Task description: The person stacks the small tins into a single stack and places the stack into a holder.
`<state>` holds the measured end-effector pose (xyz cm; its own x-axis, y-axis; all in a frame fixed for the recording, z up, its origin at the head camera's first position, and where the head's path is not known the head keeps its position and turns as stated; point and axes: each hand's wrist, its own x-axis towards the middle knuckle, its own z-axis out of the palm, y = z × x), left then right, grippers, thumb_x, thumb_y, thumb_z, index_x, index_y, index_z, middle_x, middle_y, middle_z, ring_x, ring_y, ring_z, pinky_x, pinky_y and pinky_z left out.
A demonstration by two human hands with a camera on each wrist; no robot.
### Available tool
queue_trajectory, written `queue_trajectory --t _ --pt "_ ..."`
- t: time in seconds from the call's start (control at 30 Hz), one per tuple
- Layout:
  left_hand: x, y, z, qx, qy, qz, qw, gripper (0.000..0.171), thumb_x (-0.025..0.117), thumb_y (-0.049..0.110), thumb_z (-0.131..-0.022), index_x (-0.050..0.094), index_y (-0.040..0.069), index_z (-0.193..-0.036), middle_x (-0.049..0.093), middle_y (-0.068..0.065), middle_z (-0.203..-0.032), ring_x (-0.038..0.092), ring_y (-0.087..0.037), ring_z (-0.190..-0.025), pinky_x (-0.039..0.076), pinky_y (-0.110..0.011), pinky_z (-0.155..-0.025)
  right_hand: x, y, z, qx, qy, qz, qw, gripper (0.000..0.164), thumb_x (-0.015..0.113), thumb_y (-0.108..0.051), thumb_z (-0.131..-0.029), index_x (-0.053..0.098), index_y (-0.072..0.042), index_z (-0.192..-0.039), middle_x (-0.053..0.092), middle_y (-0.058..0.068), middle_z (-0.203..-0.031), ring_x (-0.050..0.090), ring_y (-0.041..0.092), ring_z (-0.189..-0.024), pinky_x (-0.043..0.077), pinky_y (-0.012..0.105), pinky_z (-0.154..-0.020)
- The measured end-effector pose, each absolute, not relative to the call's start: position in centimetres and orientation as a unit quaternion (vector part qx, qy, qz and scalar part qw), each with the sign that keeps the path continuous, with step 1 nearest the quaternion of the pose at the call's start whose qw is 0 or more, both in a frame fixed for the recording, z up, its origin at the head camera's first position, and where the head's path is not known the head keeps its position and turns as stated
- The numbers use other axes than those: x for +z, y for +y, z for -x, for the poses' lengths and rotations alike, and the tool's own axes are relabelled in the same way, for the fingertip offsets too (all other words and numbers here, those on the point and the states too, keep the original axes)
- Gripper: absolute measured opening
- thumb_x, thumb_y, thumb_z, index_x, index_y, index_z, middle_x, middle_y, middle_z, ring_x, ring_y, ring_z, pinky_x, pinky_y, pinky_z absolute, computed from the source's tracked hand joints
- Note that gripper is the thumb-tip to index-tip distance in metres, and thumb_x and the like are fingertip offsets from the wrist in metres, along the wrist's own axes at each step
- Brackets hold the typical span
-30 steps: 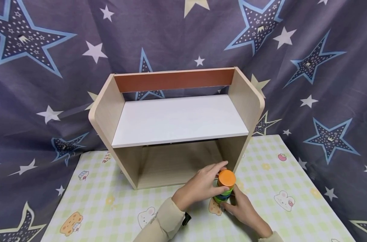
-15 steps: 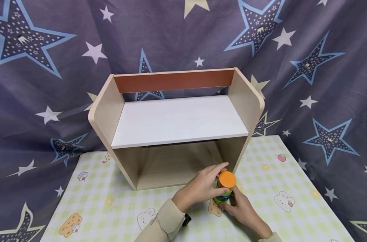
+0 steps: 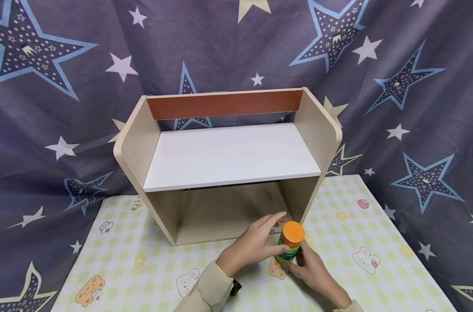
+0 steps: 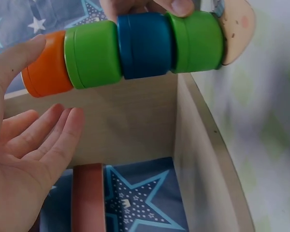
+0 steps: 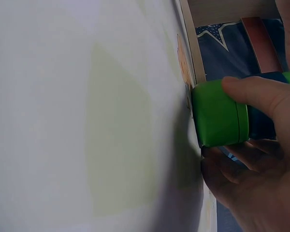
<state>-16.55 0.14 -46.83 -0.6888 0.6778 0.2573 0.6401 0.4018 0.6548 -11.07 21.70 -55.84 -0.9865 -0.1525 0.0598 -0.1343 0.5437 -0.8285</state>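
Note:
A stack of coloured cylinder blocks stands upright on the table in front of the shelf unit's right side. From the top it runs orange block [image 3: 293, 233], upper green block [image 4: 93, 54], blue block [image 4: 145, 46] and lower green block [image 5: 215, 116]. My left hand [image 3: 252, 245] is beside the stack with its fingers extended and apart from it; the thumb lies at the orange block in the left wrist view. Low on the stack, my right hand [image 3: 312, 266] holds the lower green block between thumb and fingers. Part of the stack's lower end is hidden by the hands in the head view.
Behind the hands stands a wooden shelf unit [image 3: 232, 151] with a white upper shelf and a lower compartment. A checked cloth with cartoon prints covers the table [image 3: 143, 277]. A dark star-patterned curtain [image 3: 221, 47] hangs behind and at the sides.
My left hand has drawn slightly left, its fingers coming away from the orange block. The right hand and the stack have hardly moved.

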Motion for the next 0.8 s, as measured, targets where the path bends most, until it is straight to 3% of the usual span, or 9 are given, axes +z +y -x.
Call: queue_trajectory --t 0.8 --pt "-51.5 -1.2 15.0 0.438 0.827 -0.351 0.046 0.078 0.081 0.027 -0.087 0.038 0.013 -0.151 0.057 -0.008 -0.135 0.059 -0.013 -0.116 0.05 -0.024 -0.095 -55.8 22.3 11.0 -0.47 0.877 0.095 0.006 0.065 0.085 -0.012 -0.081 0.049 -0.017 -0.135 0.064 -0.001 -0.121 0.062 0.021 -0.112 0.05 0.047 -0.097"
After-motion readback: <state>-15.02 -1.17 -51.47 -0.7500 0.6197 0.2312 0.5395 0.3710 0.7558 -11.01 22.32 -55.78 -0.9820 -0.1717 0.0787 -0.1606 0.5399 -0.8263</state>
